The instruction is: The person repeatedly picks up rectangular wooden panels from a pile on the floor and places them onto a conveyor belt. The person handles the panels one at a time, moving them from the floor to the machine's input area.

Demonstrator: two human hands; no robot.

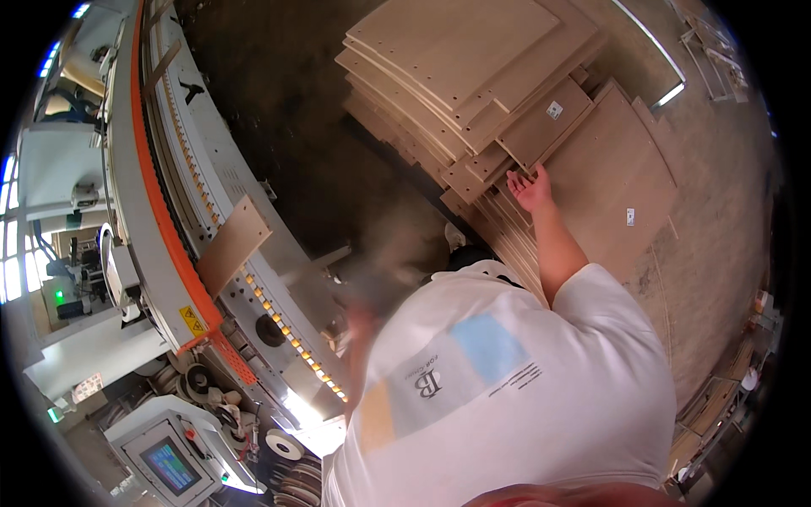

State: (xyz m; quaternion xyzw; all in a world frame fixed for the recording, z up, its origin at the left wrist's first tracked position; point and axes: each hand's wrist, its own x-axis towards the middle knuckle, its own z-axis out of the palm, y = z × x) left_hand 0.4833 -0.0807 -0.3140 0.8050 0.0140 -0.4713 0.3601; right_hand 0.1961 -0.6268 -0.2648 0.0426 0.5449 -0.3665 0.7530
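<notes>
My right hand (530,188) is raised at the edge of a pile of brown boards, palm showing and fingers apart. Its fingertips are at the near corner of a brown panel (541,122) with a small white label; whether they touch it I cannot tell. My left hand (361,319) is low beside the machine's edge, smeared by motion, so its fingers do not show clearly. A grey blur lies in front of it. On the edge banding machine (190,279) a brown board (234,245) lies across the row of yellow rollers, apart from both hands.
A tall stack of drilled boards (456,51) stands ahead on the right, and a larger labelled panel (612,186) lies beside it. At the lower left stands a control panel (173,460) with a lit screen. Near it are rolls of banding (285,444).
</notes>
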